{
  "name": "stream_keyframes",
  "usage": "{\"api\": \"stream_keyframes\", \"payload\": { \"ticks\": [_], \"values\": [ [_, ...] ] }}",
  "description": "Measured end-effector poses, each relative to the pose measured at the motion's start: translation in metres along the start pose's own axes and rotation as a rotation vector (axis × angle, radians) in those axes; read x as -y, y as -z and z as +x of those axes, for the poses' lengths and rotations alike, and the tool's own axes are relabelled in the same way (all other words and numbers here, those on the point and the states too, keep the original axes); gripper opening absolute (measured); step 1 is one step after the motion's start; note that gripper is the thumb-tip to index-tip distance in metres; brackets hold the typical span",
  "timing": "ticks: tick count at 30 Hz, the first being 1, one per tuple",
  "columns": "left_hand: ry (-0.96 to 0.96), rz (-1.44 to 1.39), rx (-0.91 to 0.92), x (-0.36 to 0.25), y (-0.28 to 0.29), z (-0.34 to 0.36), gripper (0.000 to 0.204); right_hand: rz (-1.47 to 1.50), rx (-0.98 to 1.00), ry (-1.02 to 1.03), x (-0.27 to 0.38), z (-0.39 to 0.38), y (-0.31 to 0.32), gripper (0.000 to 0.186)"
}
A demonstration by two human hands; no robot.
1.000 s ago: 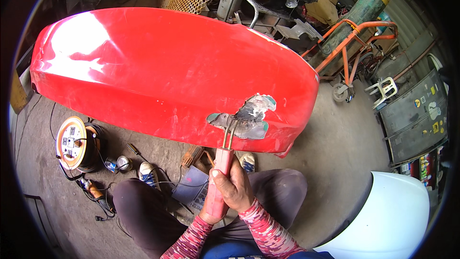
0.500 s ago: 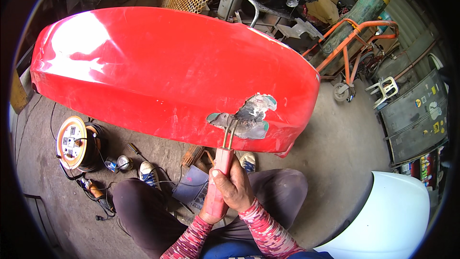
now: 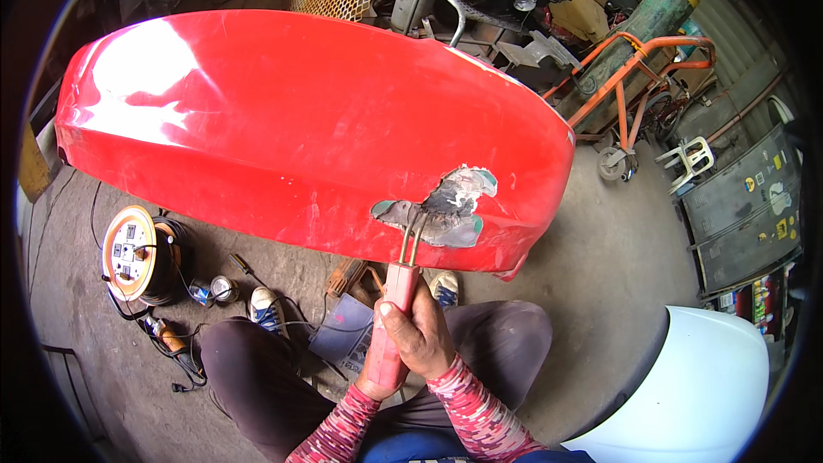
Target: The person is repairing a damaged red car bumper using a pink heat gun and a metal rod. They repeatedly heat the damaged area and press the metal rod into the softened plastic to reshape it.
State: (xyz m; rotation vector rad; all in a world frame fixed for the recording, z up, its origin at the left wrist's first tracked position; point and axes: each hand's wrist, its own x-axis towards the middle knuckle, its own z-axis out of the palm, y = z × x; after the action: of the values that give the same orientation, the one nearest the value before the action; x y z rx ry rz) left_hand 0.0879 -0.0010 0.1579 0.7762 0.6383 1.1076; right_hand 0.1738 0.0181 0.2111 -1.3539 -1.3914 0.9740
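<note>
A large red car bumper (image 3: 326, 111) lies across the view in front of me. Near its lower right, a damaged patch (image 3: 450, 214) shows torn, bare grey and dark plastic. My right hand (image 3: 420, 334) grips the pinkish-red handle of a hot stapler (image 3: 396, 326), thumb laid across it. My left hand (image 3: 375, 384) is closed on the lower end of the same handle, its fingers mostly hidden behind it. The stapler's two brass prongs point away from me and their tips meet the damaged patch.
A cable reel (image 3: 129, 253), a screwdriver (image 3: 242, 264), a corded tool (image 3: 167, 336) and a grey case (image 3: 343, 330) lie on the floor at left and between my legs. A white panel (image 3: 686, 386) stands at right. An orange cart (image 3: 621, 94) holds a gas cylinder (image 3: 656, 13).
Hardly anything differs. The bumper and the view have shifted by a few pixels; both hands keep their grip and the prongs stay at the damaged patch.
</note>
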Motion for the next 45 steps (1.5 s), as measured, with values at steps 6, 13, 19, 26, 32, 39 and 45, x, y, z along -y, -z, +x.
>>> {"api": "stream_keyframes", "payload": {
  "ticks": [6, 13, 19, 26, 32, 39, 45],
  "values": [
    [0.073, -0.163, -0.022, 0.002, -0.001, -0.001, 0.041, 0.006, 0.004, 0.006, 0.002, 0.001, 0.0, 0.04],
    [0.044, -0.092, -0.005, 0.005, 0.002, 0.001, 0.041, 0.022, -0.006, 0.008, 0.002, 0.001, 0.0, 0.042],
    [0.0, 0.035, -0.015, 0.002, 0.001, 0.001, 0.041, -0.014, -0.013, 0.027, 0.004, 0.002, 0.001, 0.04],
    [-0.018, 0.072, -0.001, 0.004, 0.002, 0.001, 0.039, 0.023, 0.003, 0.011, 0.005, 0.002, 0.0, 0.038],
    [0.089, -0.215, -0.031, 0.012, 0.003, 0.0, 0.037, 0.052, 0.004, 0.011, 0.003, 0.002, -0.001, 0.037],
    [-0.16, 0.333, -0.047, 0.002, 0.005, 0.006, 0.044, 0.038, -0.017, 0.029, 0.002, 0.002, -0.003, 0.04],
    [-0.127, 0.33, -0.007, 0.001, 0.007, 0.004, 0.044, 0.05, 0.002, 0.008, 0.001, 0.001, -0.003, 0.039]
  ]
}}
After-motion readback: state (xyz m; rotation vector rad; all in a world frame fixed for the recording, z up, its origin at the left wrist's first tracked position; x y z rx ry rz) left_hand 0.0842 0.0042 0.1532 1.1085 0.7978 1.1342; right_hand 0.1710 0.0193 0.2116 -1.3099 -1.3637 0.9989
